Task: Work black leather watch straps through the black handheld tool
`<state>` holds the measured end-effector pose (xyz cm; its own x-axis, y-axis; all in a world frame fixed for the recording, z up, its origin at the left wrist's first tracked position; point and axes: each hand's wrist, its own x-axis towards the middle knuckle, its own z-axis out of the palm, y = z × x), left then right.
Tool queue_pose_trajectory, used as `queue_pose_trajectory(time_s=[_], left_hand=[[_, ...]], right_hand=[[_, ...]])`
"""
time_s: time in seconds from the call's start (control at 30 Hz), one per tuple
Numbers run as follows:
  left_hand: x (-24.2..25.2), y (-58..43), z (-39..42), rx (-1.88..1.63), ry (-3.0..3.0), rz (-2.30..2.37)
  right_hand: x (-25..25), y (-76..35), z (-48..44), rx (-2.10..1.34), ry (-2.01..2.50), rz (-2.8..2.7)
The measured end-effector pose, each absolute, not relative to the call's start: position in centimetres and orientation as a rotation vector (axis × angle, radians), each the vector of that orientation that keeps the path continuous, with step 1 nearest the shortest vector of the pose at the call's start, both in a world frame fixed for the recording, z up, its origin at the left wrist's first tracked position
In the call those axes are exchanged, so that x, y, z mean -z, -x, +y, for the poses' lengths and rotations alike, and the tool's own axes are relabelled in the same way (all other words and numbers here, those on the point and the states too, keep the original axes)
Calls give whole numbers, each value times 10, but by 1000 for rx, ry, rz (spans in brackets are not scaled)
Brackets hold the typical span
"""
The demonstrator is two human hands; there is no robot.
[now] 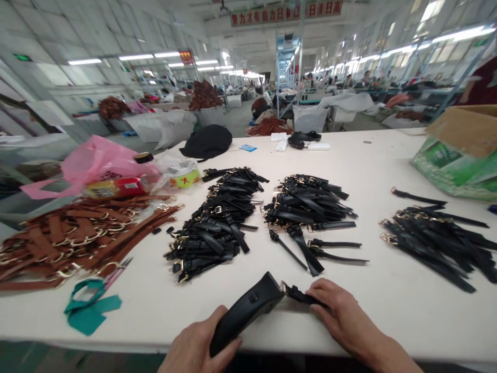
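Note:
My left hand (205, 339) is wrapped round a black electric hair clipper (248, 308), its head pointing up and to the right. Between the fingers of my right hand (341, 311) is a short black buckle strap (298, 294). The strap's gold buckle meets the clipper's head or lies just in front of it; I cannot tell if they touch. Beyond my hands lie a left pile of black buckle straps (217, 217) and a middle pile of black straps (306, 202). Further right is another bunch of black straps (438, 233).
Brown straps with metal rings (77, 228) cover the table's left side, near scissors with teal cloth-wrapped handles (87, 303). Behind them are a pink plastic bag (101, 160) and a yellow tape roll (186, 180). A black cap (207, 141) lies further back; a cardboard box (462, 129) stands right.

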<state>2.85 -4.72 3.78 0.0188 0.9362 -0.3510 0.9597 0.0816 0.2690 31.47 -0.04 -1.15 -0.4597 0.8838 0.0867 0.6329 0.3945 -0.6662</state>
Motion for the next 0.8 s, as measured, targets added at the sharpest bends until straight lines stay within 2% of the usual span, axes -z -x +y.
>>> queue_pose_trajectory(time_s=[0.27,0.67,0.8], left_hand=[[-41,-32,-46,128,-1895,1847],[-56,-56,-36,406,-1951,1741],[-61,-58,-30,428,-1907,1762]], right_hand=[[29,-313,-12,-583,1306,-2248],[36,-302,-2,-769,1202,-2113],[33,-306,-3,-732,1188,-2158]])
